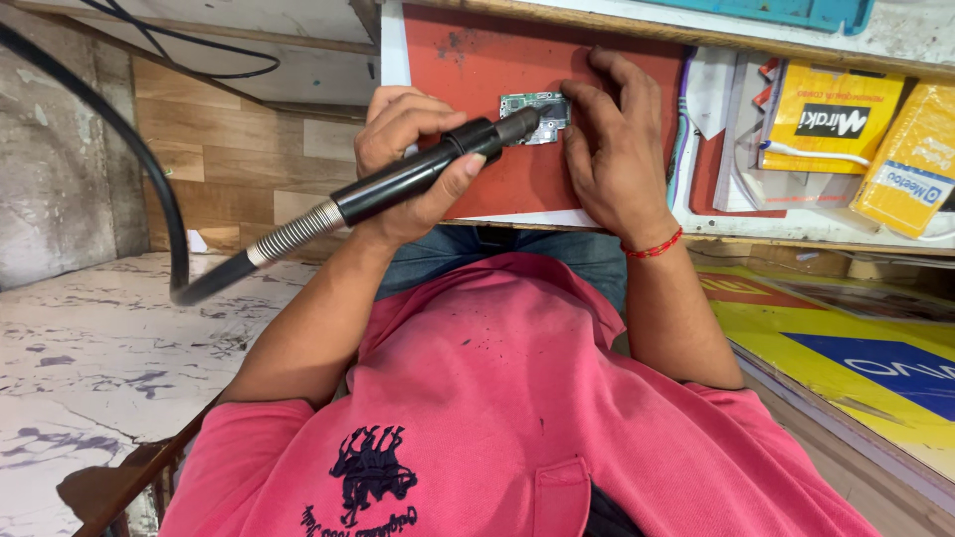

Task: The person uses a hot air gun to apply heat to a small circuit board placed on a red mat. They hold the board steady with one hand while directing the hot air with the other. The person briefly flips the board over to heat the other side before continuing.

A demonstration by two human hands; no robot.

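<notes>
**Q:** What is held in the left hand?

**A:** A black hot-air handpiece is gripped there. The fingers are curled over its barrel and the thumb is pressed beneath it. A metal spring collar is seen at its rear end, and from this a dark hose is carried off to the left and upward.

**Q:** And where is the small circuit board found?

**A:** It is laid flat on a red mat on the bench, between the two hands. The tool's nozzle is pointed at the board's lower left edge; whether it is touched cannot be told.

**Q:** How is the right hand placed?

**A:** It is spread mostly open, palm down on the mat. The board's right side is pressed by the fingertips and nothing is grasped. A red thread band is worn at the wrist.

**Q:** What containers are shown?

**A:** An open white tray is set just right of the mat. Two yellow packets are laid in it side by side, with white paper sleeves stacked at its left end. The edge of a teal tray is seen at the top; its contents are hidden.
</notes>
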